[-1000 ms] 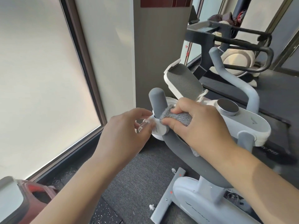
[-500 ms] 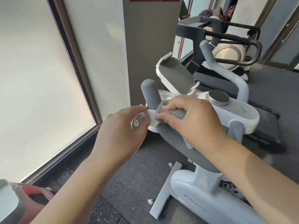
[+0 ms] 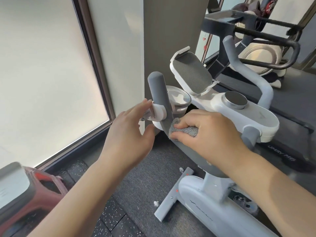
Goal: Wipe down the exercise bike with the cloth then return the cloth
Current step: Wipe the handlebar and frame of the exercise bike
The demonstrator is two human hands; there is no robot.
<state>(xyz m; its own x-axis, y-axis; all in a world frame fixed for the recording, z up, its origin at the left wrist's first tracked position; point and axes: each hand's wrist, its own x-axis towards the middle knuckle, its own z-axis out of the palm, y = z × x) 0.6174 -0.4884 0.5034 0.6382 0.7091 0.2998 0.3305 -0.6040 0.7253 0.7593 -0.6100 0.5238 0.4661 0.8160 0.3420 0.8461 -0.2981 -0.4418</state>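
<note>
Head view: the right hand (image 3: 210, 134) is pressing the grey cloth (image 3: 183, 130), fingers clamped on it, against the exercise bike (image 3: 239, 117) handlebar (image 3: 159, 94). The left hand (image 3: 130, 134) is hovering spread beside a white clamp (image 3: 158, 113). Dark speckled flooring (image 3: 145, 182) is lying beneath, with a frosted window (image 3: 47, 74) standing left.

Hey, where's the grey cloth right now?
The fuzzy grey cloth is center frame, pressed under the right hand against the bike's grey curved handlebar.

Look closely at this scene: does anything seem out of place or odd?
Small white bits lie loose on the floor mat by the exercise bike base, one near and another. What they are cannot be told.
</note>
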